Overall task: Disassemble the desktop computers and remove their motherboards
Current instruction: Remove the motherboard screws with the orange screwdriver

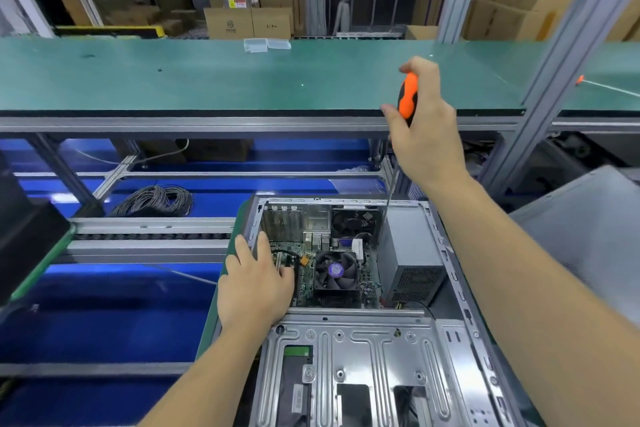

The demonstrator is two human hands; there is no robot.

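An open desktop computer case (349,350) lies on its side in front of me. Its green motherboard (306,274) sits inside with a black CPU fan (335,272) in the middle and a grey power supply (408,253) to the right. My left hand (254,282) rests on the case's left wall, fingers reaching down onto the motherboard. My right hand (420,121) grips the orange and black handle of a long screwdriver (408,97). Its thin shaft runs down to the case's far right corner by the rear fan (353,220); the tip is hidden.
A green conveyor belt (207,76) runs across behind the case on an aluminium frame. A coil of grey cable (156,201) lies lower left on blue flooring. A grey side panel (581,229) leans at right. Cardboard boxes (249,21) stack in the background.
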